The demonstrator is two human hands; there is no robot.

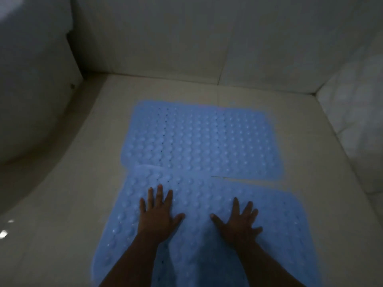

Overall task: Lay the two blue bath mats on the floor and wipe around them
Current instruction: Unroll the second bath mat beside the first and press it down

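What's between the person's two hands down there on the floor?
In the head view, only bumpy nearer blue mat lies between left hand and right hand; both press flat on it.

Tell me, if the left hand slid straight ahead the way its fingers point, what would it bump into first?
Probably the far mat. The left hand lies flat on the near mat, fingers aimed at where the two mats meet; the wall comes later.

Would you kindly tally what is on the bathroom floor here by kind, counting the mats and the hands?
Blue bath mats: 2, the far mat and the near mat
Hands pressing flat on the near mat: 2, the left hand and the right hand
Total: 4
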